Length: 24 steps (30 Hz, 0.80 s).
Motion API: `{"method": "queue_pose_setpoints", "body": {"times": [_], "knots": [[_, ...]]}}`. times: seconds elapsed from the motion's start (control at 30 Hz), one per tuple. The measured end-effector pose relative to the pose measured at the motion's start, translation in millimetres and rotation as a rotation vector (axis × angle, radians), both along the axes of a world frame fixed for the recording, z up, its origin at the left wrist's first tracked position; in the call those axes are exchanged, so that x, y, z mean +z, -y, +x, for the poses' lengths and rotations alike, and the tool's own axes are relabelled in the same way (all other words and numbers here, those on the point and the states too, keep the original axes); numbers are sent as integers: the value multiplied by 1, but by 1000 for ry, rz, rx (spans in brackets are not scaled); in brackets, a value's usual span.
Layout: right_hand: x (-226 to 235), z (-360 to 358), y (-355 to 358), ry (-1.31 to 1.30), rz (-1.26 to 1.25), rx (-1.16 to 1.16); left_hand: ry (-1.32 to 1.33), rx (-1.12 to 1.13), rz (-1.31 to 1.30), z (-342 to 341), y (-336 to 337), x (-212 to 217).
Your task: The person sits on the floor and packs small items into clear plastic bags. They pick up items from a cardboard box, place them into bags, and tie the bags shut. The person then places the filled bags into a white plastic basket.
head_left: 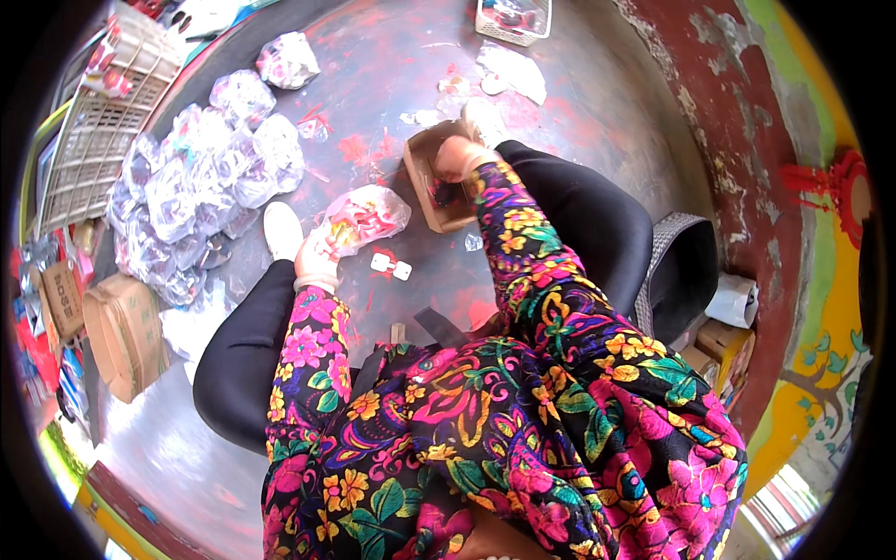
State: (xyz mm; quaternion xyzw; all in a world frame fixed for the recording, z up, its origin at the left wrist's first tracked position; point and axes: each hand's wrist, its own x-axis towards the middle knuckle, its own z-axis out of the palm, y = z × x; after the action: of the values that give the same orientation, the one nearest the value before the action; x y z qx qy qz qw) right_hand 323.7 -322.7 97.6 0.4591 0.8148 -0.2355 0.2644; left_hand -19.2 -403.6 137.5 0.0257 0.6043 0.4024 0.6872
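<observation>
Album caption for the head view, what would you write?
Left hand holds a clear bag, right hand at a box, bag heap at left.

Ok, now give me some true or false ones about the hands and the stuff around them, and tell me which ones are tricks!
1. The left hand holds a see-through plastic bag. True.
2. The right hand is at a metal bucket. False: it is at an open cardboard box.
3. Filled plastic bags are heaped on the person's left. True.
4. Both sleeves are plain white. False: the sleeves are black with bright flowers.
</observation>
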Motion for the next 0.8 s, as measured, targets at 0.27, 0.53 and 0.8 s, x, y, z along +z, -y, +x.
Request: {"method": "queue_pose_setpoints", "body": {"times": [0.27,0.53,0.8], "knots": [[-40,-64,51,-241,-56,-1142,7,-21,44,-4,9,2],[-53,-70,37,-48,-82,-891,38,8,-59,5,8,13],[-76,-52,32,-134,-16,-1221,31,-7,3,-1,11,8]]}}
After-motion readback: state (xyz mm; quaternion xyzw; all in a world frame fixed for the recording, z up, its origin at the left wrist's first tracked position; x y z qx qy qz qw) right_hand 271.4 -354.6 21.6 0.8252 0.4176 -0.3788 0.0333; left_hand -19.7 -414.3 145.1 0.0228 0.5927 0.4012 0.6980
